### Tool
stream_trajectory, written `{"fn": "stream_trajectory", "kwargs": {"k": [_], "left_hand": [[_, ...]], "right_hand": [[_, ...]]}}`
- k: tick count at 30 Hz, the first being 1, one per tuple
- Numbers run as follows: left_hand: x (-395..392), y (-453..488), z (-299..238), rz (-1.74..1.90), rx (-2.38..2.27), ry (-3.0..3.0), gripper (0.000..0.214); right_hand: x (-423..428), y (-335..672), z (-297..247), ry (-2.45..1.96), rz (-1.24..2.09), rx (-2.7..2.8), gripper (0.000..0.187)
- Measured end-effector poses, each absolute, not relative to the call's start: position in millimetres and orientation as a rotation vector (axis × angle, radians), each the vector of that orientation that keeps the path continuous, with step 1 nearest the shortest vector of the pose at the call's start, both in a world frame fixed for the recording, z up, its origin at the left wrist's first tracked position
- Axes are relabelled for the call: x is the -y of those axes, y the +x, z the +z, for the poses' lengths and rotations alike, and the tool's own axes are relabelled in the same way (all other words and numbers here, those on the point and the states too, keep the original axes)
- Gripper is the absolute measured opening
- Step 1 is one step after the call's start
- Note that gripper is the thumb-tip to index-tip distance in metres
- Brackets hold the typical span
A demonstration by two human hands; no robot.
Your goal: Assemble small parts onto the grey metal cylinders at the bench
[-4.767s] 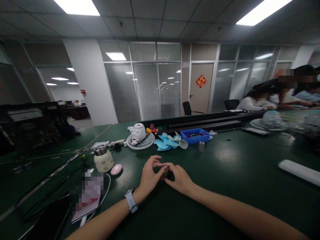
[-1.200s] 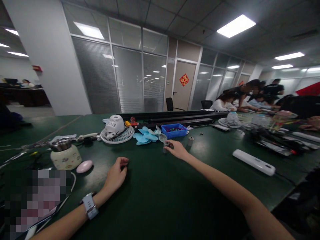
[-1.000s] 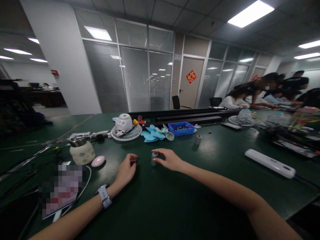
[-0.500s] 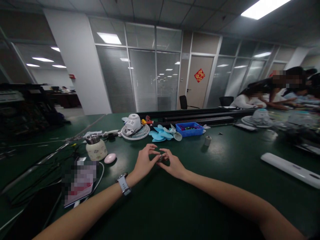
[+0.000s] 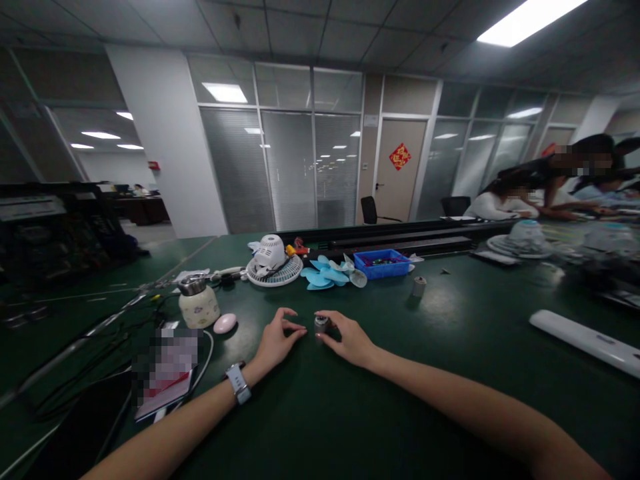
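Between the thumb and fingers of my right hand (image 5: 349,340) is a small grey metal cylinder (image 5: 321,325), which looks like a little motor and stands upright at the table's middle. My left hand (image 5: 278,338) is just left of the cylinder, apart from it, with fingers spread and nothing in them. A similar grey metal cylinder (image 5: 419,287) stands farther back to the right. Light-blue fan blades (image 5: 327,273) lie beyond my hands, beside a white fan head with its round grille (image 5: 275,272).
A blue tray (image 5: 383,269) of small parts stands at the back. On the left are a cream bottle (image 5: 199,310), a pink oval object (image 5: 225,324), cables and a phone-like dark slab (image 5: 85,427). A long white piece (image 5: 583,340) lies right. Several people sit or lean at far right.
My left hand has come away from the metal cylinder and moved left, its fingers opening. The cylinder, tucked between both hands before, now shows upright in my right hand. The camera view tilted slightly up.
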State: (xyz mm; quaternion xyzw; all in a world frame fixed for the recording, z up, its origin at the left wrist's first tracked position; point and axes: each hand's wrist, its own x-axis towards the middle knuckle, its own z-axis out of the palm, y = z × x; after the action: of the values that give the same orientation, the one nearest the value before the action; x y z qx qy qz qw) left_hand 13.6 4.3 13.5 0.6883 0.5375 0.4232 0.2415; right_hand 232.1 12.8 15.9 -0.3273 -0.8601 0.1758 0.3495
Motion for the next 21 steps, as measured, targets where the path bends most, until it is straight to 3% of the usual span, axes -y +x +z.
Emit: {"fn": "stream_trajectory", "kwargs": {"k": [5,14,21], "left_hand": [[-7,13,5,1.082,-1.436,1.921,0.036],[-4,14,7,1.091,-1.442,1.917,0.036],[-1,17,10,1.092,-1.451,1.863,0.036]], "right_hand": [[-36,256,21,-0.987,0.406,2.092,0.042],[-134,342,28,-1.799,-0.088,1.750,0.037],[-150,359,5,-1.971,-0.252,1.678,0.036]]}}
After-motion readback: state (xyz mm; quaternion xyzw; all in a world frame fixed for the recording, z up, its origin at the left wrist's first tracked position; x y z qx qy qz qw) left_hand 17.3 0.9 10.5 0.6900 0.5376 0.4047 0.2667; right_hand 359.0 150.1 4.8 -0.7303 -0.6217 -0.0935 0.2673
